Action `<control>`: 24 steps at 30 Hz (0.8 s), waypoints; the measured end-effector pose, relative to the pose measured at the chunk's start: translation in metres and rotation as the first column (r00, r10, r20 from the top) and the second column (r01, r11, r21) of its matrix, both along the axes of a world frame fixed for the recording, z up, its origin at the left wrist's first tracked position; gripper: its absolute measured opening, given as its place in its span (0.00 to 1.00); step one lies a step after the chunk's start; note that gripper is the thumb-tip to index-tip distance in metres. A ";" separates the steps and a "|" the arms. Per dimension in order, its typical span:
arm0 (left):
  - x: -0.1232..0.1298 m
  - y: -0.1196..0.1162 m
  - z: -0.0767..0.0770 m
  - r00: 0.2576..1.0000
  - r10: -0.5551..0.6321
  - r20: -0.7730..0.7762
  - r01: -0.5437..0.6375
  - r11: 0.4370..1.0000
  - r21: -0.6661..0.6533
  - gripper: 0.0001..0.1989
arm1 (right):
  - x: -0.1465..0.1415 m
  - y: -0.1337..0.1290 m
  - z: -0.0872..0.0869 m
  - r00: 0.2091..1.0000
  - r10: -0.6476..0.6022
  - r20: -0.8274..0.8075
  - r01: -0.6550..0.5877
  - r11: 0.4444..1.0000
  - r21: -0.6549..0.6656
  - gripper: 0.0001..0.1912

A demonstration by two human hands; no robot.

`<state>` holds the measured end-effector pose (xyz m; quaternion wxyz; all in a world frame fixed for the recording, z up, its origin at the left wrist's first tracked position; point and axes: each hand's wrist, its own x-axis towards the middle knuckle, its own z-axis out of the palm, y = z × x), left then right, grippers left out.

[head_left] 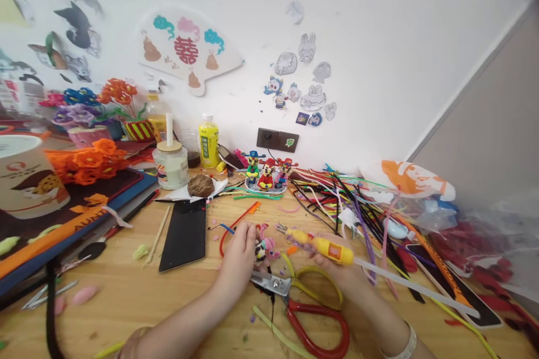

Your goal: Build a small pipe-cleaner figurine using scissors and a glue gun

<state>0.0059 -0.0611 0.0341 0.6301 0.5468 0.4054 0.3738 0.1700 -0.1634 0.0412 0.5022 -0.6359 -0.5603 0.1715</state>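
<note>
My left hand (238,253) is closed around a small figure (261,251) with pink, black and white parts; my fingers cover much of it. In my right hand (330,270) is a yellow hot glue gun (326,248), its metal tip pointing left toward the figure but apart from it. A long whitish glue stick (415,285) sticks out of its back end. Under and between my hands lie scissors (275,283) with one red and one yellow handle. A blue pipe cleaner (226,228) and a red one (225,238) lie just left of the figure.
Three colourful figures (268,175) stand on a small dish at the back. Many pipe cleaners (337,202) are heaped to the right. A black phone (183,235), a candle jar (170,167), a yellow bottle (208,143) and a paper cup (31,179) are on the left.
</note>
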 end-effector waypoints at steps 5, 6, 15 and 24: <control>-0.002 -0.001 0.002 0.999 0.013 -0.043 -0.010 0.997 0.078 0.10 | -0.002 0.004 -0.008 0.996 0.066 0.066 -0.066 0.998 -0.011 0.13; -0.002 -0.001 0.002 0.999 0.017 -0.046 -0.012 0.996 0.090 0.10 | -0.002 0.005 -0.007 0.993 0.075 0.095 -0.073 0.997 -0.018 0.13; -0.005 0.001 0.004 0.991 0.108 -0.074 -0.079 0.946 0.316 0.11 | -0.011 0.005 0.006 0.969 0.113 0.219 -0.101 0.993 -0.065 0.17; -0.004 0.000 0.009 0.994 0.096 -0.046 -0.079 0.952 0.295 0.11 | -0.011 0.006 0.005 0.966 0.110 0.234 -0.102 0.994 -0.048 0.18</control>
